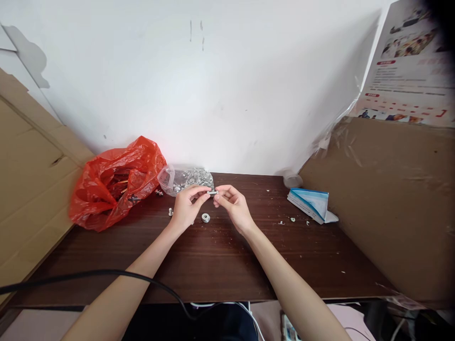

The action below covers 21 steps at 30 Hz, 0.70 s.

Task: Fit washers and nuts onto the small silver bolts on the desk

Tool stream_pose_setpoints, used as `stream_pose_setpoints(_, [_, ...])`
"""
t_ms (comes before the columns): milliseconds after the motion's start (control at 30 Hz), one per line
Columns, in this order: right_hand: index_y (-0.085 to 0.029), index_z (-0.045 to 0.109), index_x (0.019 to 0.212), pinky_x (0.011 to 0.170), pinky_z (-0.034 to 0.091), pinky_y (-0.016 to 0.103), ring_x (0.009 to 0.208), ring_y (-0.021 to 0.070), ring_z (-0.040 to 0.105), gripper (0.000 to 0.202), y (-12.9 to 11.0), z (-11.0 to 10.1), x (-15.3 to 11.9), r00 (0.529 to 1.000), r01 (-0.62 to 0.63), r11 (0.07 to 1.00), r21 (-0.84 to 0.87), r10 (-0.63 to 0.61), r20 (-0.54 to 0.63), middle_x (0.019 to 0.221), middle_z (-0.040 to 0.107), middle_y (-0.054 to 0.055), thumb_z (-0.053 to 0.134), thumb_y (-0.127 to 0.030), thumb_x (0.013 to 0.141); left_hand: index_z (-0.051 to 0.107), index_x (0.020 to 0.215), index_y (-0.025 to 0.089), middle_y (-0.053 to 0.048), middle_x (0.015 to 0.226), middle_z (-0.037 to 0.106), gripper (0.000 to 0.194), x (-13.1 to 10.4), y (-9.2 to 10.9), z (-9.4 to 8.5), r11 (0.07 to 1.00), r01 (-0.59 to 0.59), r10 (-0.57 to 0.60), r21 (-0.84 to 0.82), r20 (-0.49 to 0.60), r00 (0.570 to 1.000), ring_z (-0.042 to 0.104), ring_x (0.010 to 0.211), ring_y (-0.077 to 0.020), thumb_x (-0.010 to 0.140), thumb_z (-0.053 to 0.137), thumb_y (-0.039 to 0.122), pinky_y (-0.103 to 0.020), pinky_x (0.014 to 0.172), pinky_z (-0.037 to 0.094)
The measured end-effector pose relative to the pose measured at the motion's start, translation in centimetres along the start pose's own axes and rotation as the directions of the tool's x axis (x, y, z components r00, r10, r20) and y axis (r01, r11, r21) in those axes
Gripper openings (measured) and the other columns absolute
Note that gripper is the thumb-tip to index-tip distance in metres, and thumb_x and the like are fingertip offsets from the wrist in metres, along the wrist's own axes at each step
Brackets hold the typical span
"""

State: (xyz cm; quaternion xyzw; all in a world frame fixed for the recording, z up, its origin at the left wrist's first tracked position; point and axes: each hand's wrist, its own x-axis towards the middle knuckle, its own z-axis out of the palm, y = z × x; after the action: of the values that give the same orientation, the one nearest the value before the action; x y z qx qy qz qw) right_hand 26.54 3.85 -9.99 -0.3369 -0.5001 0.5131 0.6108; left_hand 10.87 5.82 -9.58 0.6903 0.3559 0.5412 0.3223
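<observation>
Between both hands (213, 201), a tiny metal part (213, 192), indistinct

Dark wood table (213, 265) is set against the wall. Red plastic bag (113, 182) and clear bag of metal parts (186, 179) lie at back left, washer (205, 218) mid-table, blue-white packet (312, 203) right, crumbs scattered.

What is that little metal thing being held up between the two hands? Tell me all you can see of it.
The small metal piece is silvery and shiny, short and roughly cylindrical, lying about level. It is pinched at one end by the fingertips of the left hand and at the other by those of the right hand, above the dark wooden table. It is too small to make out threads or separate parts.
</observation>
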Motion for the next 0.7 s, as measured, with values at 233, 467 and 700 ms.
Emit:
stream_pose_setpoints(233, [-0.024, 0.055, 0.106, 0.067, 0.048, 0.029, 0.067, 0.0130, 0.058, 0.043, -0.5, -0.7, 0.1, 0.995, 0.096, 0.990, -0.107, -0.094, 0.021, 0.077, 0.062, -0.002, 0.075, -0.042, 0.072, 0.073, 0.094, 0.019, -0.007, 0.092, 0.068, 0.019, -0.1, 0.1, 0.1, 1.000, -0.003, 0.003, -0.006, 0.030, 1.000, 0.065, 0.086, -0.0200, 0.081, 0.066, 0.031, -0.032, 0.079, 0.052])
stream_pose_setpoints(467, [-0.021, 0.058, 0.096, 0.067, 0.047, 0.030, 0.067, 0.0147, 0.057, 0.028, -0.1, -1.2, -0.1, 0.988, 0.154, 0.926, -0.345, -0.142, 0.061, 0.075, 0.061, 0.000, 0.060, -0.047, 0.085, 0.074, 0.092, 0.019, -0.007, 0.091, 0.068, 0.020, -0.1, 0.1, 0.2, 1.000, -0.002, 0.003, -0.031, 0.039, 0.999, 0.065, 0.085, -0.0199, 0.080, 0.067, 0.033, -0.031, 0.078, 0.053])
stream_pose_setpoints(700, [-0.021, 0.056, 0.080, 0.061, 0.040, 0.028, 0.059, 0.0141, 0.053, 0.029, -0.5, -1.2, -0.2, 0.982, 0.176, 0.864, -0.471, -0.120, 0.145, 0.061, 0.058, -0.002, 0.052, -0.048, 0.090, 0.074, 0.093, 0.020, -0.007, 0.091, 0.069, 0.019, 0.0, 0.0, 0.0, 1.000, -0.018, 0.019, -0.022, 0.037, 0.999, 0.064, 0.085, -0.0198, 0.081, 0.066, 0.031, -0.030, 0.076, 0.051])
